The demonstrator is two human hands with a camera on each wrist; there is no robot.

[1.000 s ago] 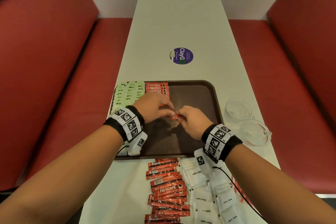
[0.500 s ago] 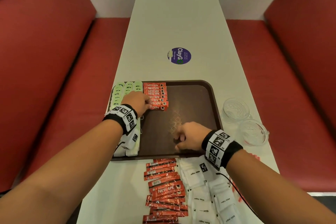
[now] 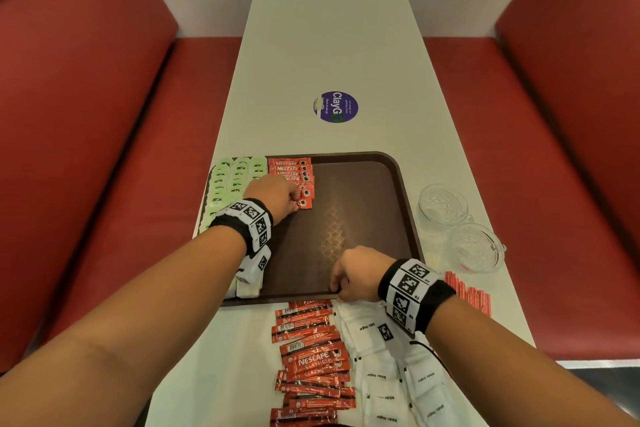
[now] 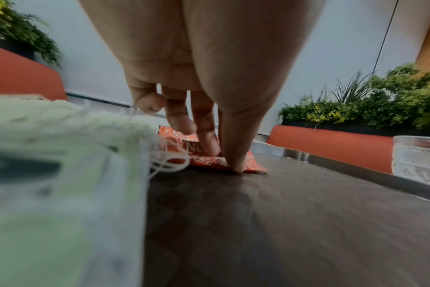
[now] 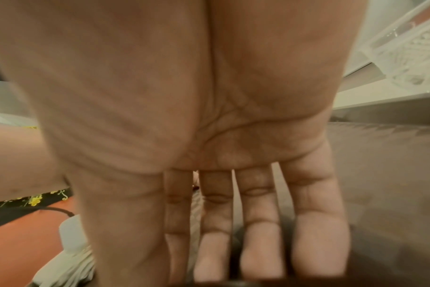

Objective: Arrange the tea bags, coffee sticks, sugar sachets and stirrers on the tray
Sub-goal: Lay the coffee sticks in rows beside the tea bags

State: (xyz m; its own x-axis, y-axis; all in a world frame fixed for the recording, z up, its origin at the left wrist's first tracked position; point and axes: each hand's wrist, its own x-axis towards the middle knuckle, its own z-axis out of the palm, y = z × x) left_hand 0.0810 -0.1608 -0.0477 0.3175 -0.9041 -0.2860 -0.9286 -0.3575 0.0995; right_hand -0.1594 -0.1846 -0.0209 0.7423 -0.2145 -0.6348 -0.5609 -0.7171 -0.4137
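Note:
A brown tray (image 3: 363, 218) carries columns of green tea bags (image 3: 228, 184) on its left and a column of red coffee sticks (image 3: 294, 170) beside them. My left hand (image 3: 294, 199) is at the near end of that column. Its thumb and index finger pinch the nearest coffee stick (image 4: 209, 162), which lies flat on the tray. My right hand (image 3: 337, 288) is at the tray's near rim, fingers fairly straight and pointing down, holding nothing (image 5: 233, 262). Loose coffee sticks (image 3: 311, 360), white sugar sachets (image 3: 391, 378) and red-striped stirrers (image 3: 471, 295) lie on the table in front of the tray.
Two glass cups (image 3: 443, 208) (image 3: 476, 248) stand on the white table right of the tray. A round purple sticker (image 3: 335, 107) marks the table beyond it. Red bench seats flank the table. The right half of the tray is bare.
A second ago both hands held a coffee stick over the tray's middle. The left hand carried it to the column's near end. The right hand drew back to the near rim.

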